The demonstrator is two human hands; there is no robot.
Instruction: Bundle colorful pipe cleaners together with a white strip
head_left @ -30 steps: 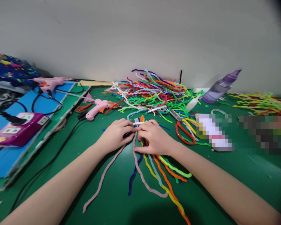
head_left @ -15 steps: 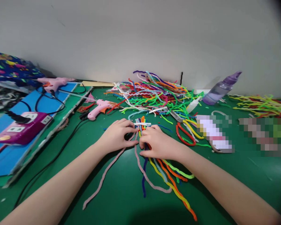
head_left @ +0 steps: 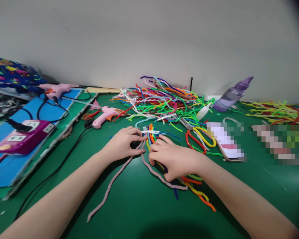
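Pipe cleaners (head_left: 150,127) in a bunch, flat on the table right between both hands, white strip (head_left: 150,132) laid across near the far ends. Left hand (head_left: 122,142) is cupped with fingertips down at the strip's left end, beside a pink pipe cleaner (head_left: 112,186); can't tell if it's really pinching anything. Right hand (head_left: 175,156) is curled over the coloured lengths, loose ends poking out past it, and again I can't tell how firm the grip is.

Container-wise: a see-through purple bottle (head_left: 229,98) at the back with something pale low inside, plus a little white squeeze bottle (head_left: 204,111) tipped over against the big messy pile (head_left: 164,96) of stems, contents not clear.

Table (head_left: 109,219) is green and a bit scuffed, butting up to a plain grey wall (head_left: 149,39). Pink glue gun (head_left: 107,114) lies left of the pile; a purple power strip (head_left: 22,136) with a black plug in it sits on a blue board (head_left: 5,172). Scissors (head_left: 186,123) are on the right.

Phone (head_left: 223,141) screen's pixelated, so whatever's on it is unreadable.
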